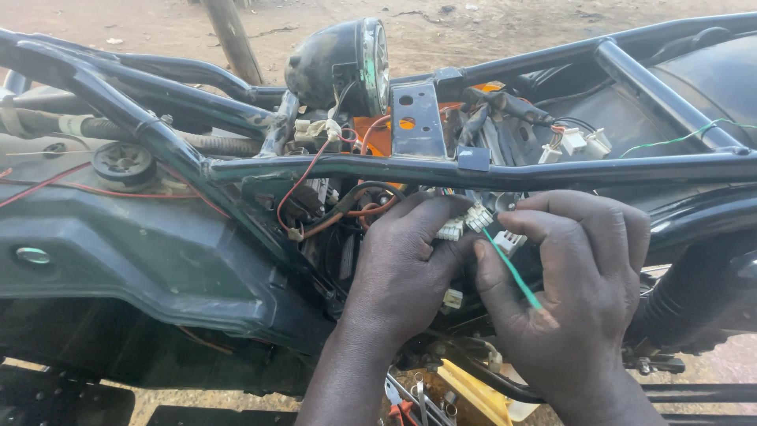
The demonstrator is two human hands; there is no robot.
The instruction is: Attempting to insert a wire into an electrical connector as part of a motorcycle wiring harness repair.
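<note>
My left hand (402, 268) reaches up into the wiring under a black motorcycle frame tube (331, 167) and pinches a small white plastic connector (452, 229) between its fingertips. My right hand (579, 296) sits beside it and grips a thin green wire (512, 270), whose upper end runs up toward the white connectors (478, 217) by my left fingers. Another white connector (509, 241) sits just above my right thumb. A tangle of red and black wires (315, 177) hangs to the left of both hands.
A round black headlight shell (339, 67) lies on the frame above. More white plugs (574, 142) and a loose green wire (678, 138) sit at upper right. A dark plastic body panel (134, 252) fills the left. Pliers and small tools (406, 402) lie below on sandy ground.
</note>
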